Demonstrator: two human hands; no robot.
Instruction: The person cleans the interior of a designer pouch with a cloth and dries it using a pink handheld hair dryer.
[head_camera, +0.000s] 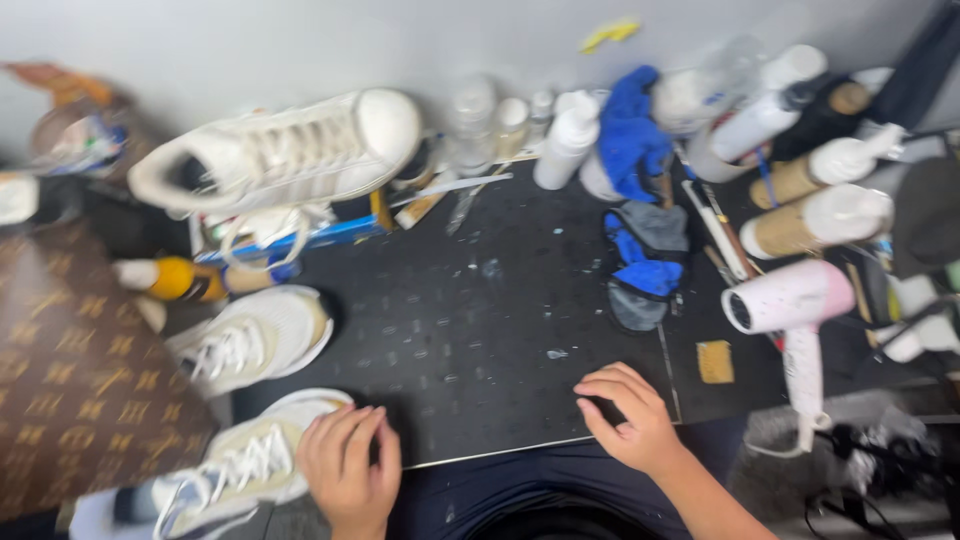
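Observation:
My left hand (345, 465) rests at the near edge of a black work mat (470, 320), its fingers lying against the toe of a white sneaker (235, 465). It does not grip the shoe. My right hand (630, 415) lies on the mat's near right corner with fingers loosely curled, holding nothing. A second white sneaker (250, 340) sits just beyond the first. A third white sneaker (290, 150) lies on its side at the back left.
White bottles (565, 140), a blue cloth (632, 130), a blue and grey cloth (645, 265) and cork-wrapped bottles (810, 195) crowd the back right. A pink hair dryer (795, 305) lies right. A yellow bottle (175, 280) lies left, beside brown patterned material (60, 380).

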